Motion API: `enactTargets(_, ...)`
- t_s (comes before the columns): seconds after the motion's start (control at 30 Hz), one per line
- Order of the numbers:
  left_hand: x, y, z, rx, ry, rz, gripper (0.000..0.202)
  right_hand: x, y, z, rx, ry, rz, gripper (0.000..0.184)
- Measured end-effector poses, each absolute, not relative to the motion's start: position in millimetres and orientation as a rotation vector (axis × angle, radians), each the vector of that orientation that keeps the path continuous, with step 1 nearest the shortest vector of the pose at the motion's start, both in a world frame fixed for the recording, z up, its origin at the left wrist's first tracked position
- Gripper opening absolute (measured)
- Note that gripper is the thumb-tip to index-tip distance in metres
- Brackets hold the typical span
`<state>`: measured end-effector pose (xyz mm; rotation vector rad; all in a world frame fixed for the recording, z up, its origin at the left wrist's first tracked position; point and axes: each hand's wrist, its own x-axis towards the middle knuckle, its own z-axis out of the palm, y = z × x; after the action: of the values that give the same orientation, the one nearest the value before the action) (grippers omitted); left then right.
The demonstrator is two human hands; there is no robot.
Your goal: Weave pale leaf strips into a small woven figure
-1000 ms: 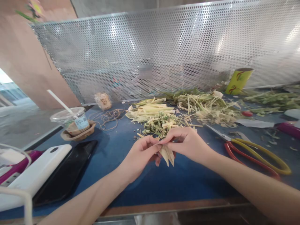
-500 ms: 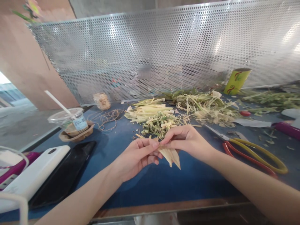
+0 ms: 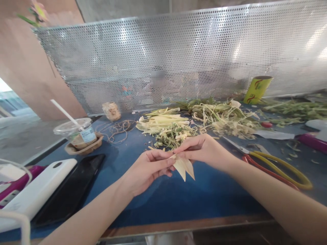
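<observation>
Between my two hands is a pale, dry corn husk piece [image 3: 184, 167] with two pointed ends hanging down. My left hand [image 3: 153, 169] pinches its upper left part between thumb and fingers. My right hand [image 3: 198, 149] is closed on the top of the same piece, fingertips close to the left thumb. The fingers hide where the husk is gathered. Just beyond the hands lies a heap of dried greenish plant bits [image 3: 173, 135]. Behind that heap is a stack of pale yellow-green husk strips [image 3: 163, 119].
Scissors [image 3: 274, 165] with red and yellow handles lie at right, near a purple-handled tool [image 3: 313, 142]. Shredded husks [image 3: 224, 117] and a yellow-green tube [image 3: 258, 90] stand behind. At left are a lidded cup [image 3: 88, 134], twine [image 3: 119, 131], a black phone [image 3: 71, 187] and a white device [image 3: 43, 190].
The husk piece has turned slightly, and its two pointed ends spread further apart. Both hands stay in nearly the same place, still pinching it.
</observation>
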<state>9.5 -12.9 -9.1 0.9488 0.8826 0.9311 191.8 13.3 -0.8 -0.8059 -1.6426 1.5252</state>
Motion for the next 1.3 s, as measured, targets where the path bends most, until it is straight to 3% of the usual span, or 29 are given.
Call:
enactTargets(0.2,10.9,-13.5,-7.4,0.946,0.932,0.933,0.014,191.3,10.5,3.0,-0.825,-1.716,1.551,0.005)
enactTargets(0.43,15.4,-11.5,-12.6,1.05,0.944,0.947,0.011,190.1,8.3,-6.5,-0.886,-2.002,0.873,0.01)
enactTargets(0.57,21.2,-11.2,-16.3,1.019,0.919,0.957,0.012,186.7,8.5,-12.5,-0.852,-2.031,0.666,0.012)
enactTargets(0.83,19.4,-12.5,-11.8,0.889,0.889,0.886,0.006,185.3,5.8,-8.1,-0.838,-1.952,0.956,0.022)
enactTargets(1.07,14.2,-11.2,-9.4,0.836,0.841,0.806,0.017,187.6,6.4,-6.6,-0.8,-1.991,0.904,0.025)
enactTargets(1.3,12.8,-13.4,-8.5,0.883,0.864,0.787,0.016,189.1,6.6,-3.8,-0.78,-1.981,0.998,0.027)
